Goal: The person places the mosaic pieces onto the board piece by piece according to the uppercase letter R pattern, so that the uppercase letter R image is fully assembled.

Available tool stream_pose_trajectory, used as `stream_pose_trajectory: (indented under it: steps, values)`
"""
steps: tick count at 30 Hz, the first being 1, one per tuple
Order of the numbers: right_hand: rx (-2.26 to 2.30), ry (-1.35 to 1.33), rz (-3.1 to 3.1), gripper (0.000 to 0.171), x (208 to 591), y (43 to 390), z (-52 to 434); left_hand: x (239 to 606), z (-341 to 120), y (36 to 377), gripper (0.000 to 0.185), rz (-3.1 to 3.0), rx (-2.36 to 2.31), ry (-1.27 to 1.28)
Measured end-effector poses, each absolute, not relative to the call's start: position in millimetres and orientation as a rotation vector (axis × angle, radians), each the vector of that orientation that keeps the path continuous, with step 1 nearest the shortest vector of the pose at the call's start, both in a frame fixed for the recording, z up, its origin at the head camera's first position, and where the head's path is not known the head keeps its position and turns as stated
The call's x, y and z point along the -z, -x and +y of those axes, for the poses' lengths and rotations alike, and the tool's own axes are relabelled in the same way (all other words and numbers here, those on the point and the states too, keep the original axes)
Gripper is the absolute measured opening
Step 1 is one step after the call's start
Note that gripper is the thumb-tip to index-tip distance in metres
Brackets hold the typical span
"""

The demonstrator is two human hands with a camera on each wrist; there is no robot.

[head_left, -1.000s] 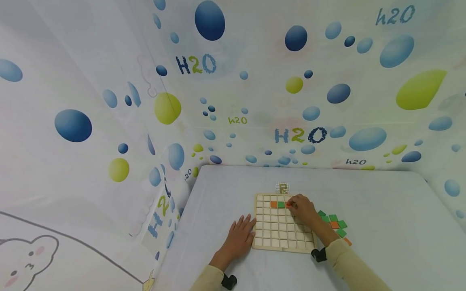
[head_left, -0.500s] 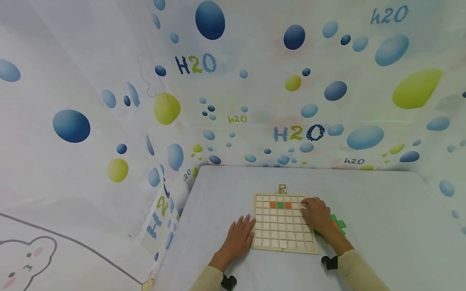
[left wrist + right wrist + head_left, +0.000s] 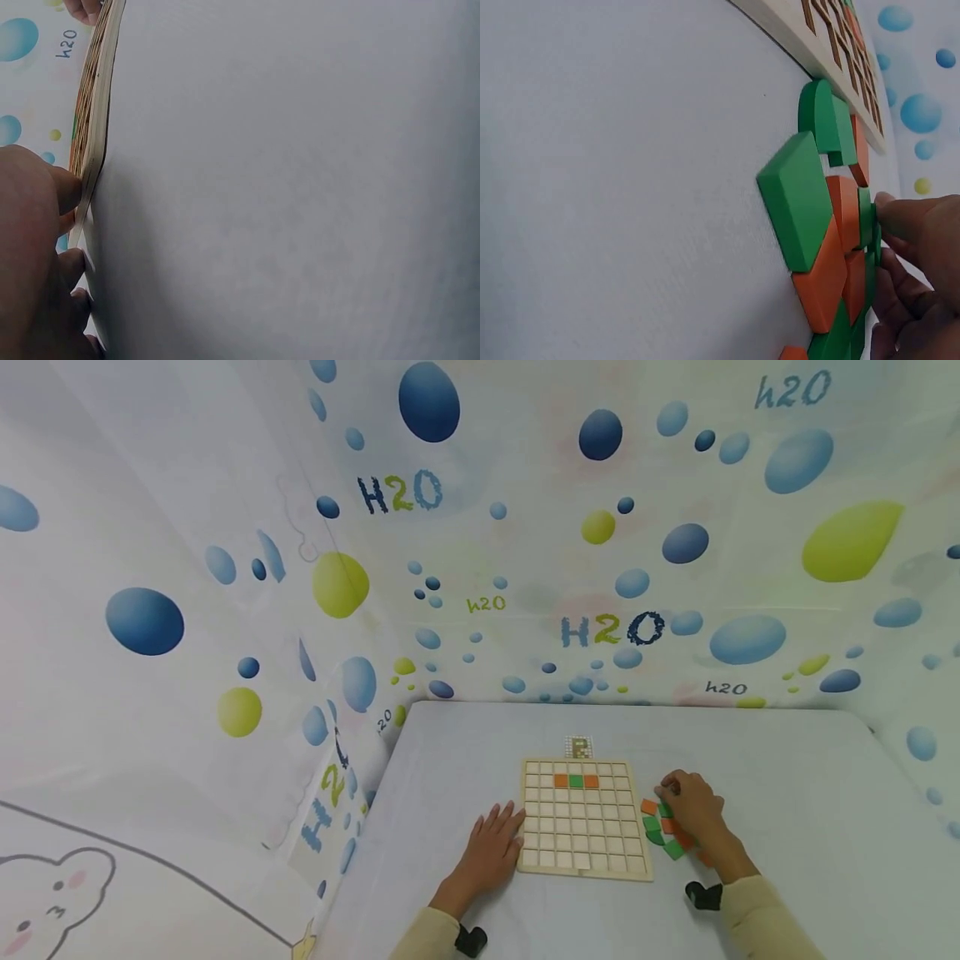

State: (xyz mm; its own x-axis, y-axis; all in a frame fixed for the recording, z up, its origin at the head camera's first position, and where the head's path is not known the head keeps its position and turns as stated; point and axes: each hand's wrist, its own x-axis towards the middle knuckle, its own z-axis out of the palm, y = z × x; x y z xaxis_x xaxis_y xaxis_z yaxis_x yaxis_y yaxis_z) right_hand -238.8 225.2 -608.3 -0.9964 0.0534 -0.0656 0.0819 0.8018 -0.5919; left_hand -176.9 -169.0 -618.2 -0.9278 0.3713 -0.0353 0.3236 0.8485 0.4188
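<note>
Green and orange tiles [image 3: 666,830] lie loose in a heap on the counter [image 3: 795,827], just off the right edge of the wooden grid board [image 3: 581,817], and that heap is where my work is. To do this pick well, I think I should single out one tile at the heap's far end, take it by its edges between thumb and fingertip, and lift it straight up so its neighbours do not scatter.

Nearest to me, my left hand [image 3: 491,847] rests flat on the counter with its fingers [image 3: 66,191] straight and a little spread, their tips touching the board's left edge to steady it.

A little further out, my right hand [image 3: 693,806] sits over the heap with its fingers [image 3: 907,217] curled; in the right wrist view the tips press against the edge of a green tile [image 3: 866,217], but I cannot tell whether it is truly pinched.

Further off, in the board's second row from the far edge, three tiles [image 3: 575,781] sit in their cells: orange, green, orange. Beyond the far edge lies a small pattern card [image 3: 579,747].
</note>
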Motion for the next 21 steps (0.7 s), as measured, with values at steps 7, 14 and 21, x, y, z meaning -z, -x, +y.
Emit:
stream_pose_trajectory:
  steps: [7, 14, 21]
  values:
    - [0.955, -0.066, 2.842, 0.039, 602, 245, 235, 618, -168, 178, 0.049, 2.908, -0.625, -0.543]
    - [0.922, -0.052, 2.835, 0.029, 608, 253, 247, 622, -165, 183, 0.049, 2.911, -0.627, -0.546]
    - [0.924, 0.062, 2.929, 0.031, 623, 264, 247, 627, -162, 190, 0.048, 2.952, -0.684, -0.574]
